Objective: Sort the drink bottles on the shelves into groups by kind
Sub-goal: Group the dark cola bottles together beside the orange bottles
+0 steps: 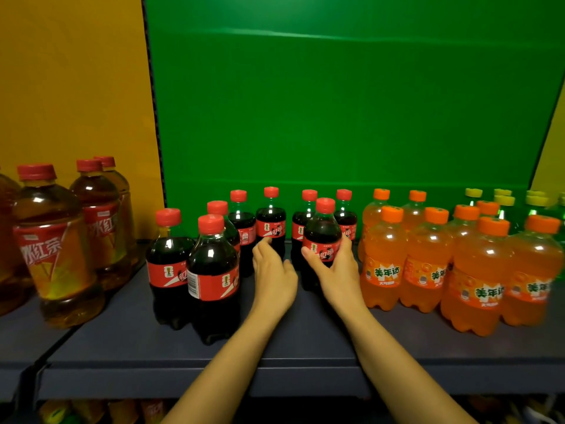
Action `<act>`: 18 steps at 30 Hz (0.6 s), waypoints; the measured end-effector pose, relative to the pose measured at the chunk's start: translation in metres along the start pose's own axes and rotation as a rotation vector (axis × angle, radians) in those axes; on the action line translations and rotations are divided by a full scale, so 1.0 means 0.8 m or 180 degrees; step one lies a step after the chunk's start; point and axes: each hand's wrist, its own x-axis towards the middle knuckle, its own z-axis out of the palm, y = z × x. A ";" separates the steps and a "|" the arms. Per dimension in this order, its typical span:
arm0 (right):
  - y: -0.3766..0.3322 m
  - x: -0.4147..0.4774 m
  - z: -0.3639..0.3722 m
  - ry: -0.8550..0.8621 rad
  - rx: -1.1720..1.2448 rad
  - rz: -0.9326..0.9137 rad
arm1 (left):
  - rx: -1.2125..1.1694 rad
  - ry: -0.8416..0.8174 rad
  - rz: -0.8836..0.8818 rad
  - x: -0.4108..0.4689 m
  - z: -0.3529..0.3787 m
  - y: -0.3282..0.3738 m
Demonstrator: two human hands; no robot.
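Observation:
Several small cola bottles with red caps stand in the middle of the dark shelf (128,347). My right hand (334,267) is wrapped around one cola bottle (323,234), which stands upright on the shelf. My left hand (273,270) reaches to a cola bottle (271,223) further back, fingertips touching its label; whether it grips is unclear. Two more cola bottles (212,270) stand at the front left. Orange soda bottles (477,270) are grouped to the right. Large iced-tea bottles (52,240) stand at the left.
Green bottles with yellow caps (504,203) stand at the back right behind the orange ones. A green back panel (336,102) rises behind the shelf, yellow panels at both sides. More bottles show dimly on a lower shelf (91,411).

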 end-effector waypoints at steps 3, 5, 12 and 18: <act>0.003 0.001 -0.003 0.0176 -0.0028 0.0028 | 0.0032 0.0035 -0.0134 0.020 0.012 0.008; 0.003 0.001 -0.003 0.0282 -0.0001 0.0065 | 0.0058 0.0051 -0.0265 0.030 0.021 0.010; 0.006 0.002 -0.003 0.0408 -0.0085 0.0059 | 0.0208 0.0238 -0.0653 0.063 0.041 0.002; 0.007 0.003 -0.003 0.0500 -0.0004 0.0043 | 0.0435 0.0380 -0.0703 0.077 0.045 -0.011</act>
